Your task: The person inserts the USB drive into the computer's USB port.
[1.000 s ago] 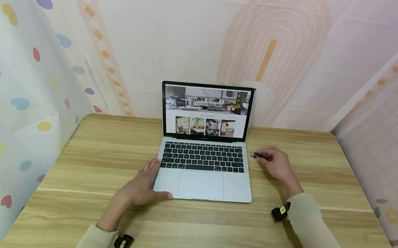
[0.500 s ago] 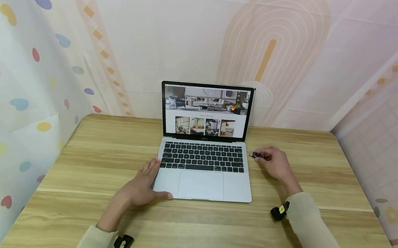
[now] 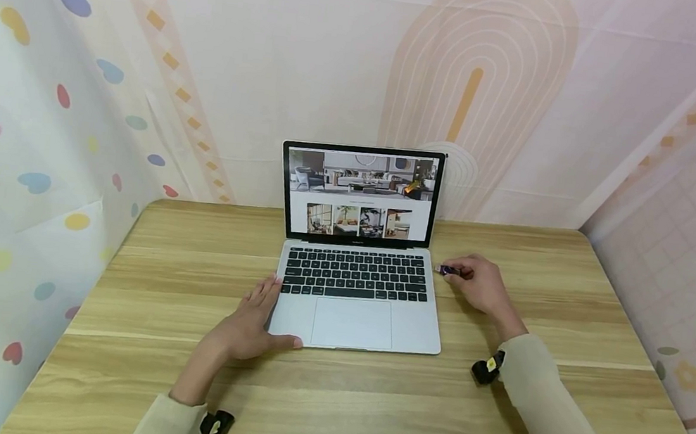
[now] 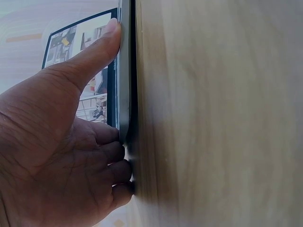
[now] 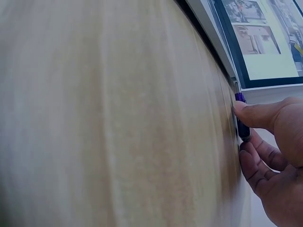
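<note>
An open silver laptop (image 3: 352, 322) stands in the middle of the head view, its screen lit with a web page. My left hand (image 3: 249, 327) rests against its near left corner. The fingers lie along the left side and the thumb stretches along the front edge, as the left wrist view of that hand (image 4: 61, 132) also shows. Beside the laptop's right side, my right hand (image 3: 480, 282) pinches a dark purple USB stick (image 3: 448, 271) between thumb and fingers. Its metal plug points left, right at the laptop's side edge. In the right wrist view the thumb partly covers the USB stick (image 5: 243, 127).
The laptop stands on a wood-grain table (image 3: 352, 415). Behind the table hangs a pale patterned cloth (image 3: 313, 65), with more cloth at the left and right sides. A small black device (image 3: 487, 370) sits at each wrist.
My right hand has moved slightly left with the USB stick, bringing its plug closer to the laptop's right side. The left hand and the laptop have stayed in place.
</note>
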A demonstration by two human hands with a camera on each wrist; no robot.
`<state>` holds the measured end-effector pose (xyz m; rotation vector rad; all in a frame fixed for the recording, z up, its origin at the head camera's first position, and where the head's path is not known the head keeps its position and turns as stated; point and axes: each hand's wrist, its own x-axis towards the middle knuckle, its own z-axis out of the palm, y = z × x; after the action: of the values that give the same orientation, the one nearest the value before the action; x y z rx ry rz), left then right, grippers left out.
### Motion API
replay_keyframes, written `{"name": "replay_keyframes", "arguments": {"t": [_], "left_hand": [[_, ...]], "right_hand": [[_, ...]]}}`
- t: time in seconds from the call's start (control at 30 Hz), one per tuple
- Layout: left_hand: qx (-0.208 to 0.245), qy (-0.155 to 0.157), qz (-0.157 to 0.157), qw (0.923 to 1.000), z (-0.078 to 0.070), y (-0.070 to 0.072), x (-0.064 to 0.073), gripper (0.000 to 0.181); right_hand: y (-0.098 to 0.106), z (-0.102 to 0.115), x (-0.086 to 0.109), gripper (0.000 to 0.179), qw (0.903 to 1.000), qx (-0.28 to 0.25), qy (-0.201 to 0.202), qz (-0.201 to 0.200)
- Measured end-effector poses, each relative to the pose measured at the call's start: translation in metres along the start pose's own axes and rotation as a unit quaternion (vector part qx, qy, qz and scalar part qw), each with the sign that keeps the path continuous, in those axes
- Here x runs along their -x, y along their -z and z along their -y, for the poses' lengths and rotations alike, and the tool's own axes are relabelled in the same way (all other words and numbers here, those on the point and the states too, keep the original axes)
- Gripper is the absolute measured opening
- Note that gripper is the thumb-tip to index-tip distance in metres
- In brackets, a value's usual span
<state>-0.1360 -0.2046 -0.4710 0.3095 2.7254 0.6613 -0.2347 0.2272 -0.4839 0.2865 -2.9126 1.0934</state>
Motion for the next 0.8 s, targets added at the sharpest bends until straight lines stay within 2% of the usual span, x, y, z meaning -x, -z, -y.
{"name": "replay_keyframes", "arguments": {"t": [0.8], "left_hand": [[0.005, 0.001, 0.001, 1.0, -0.0016, 0.0001, 0.0008, 0.125]], "right_hand": [[-0.0038, 0.0027, -0.0018, 0.024, 1.0, 0.0, -0.003, 0.006]]}}
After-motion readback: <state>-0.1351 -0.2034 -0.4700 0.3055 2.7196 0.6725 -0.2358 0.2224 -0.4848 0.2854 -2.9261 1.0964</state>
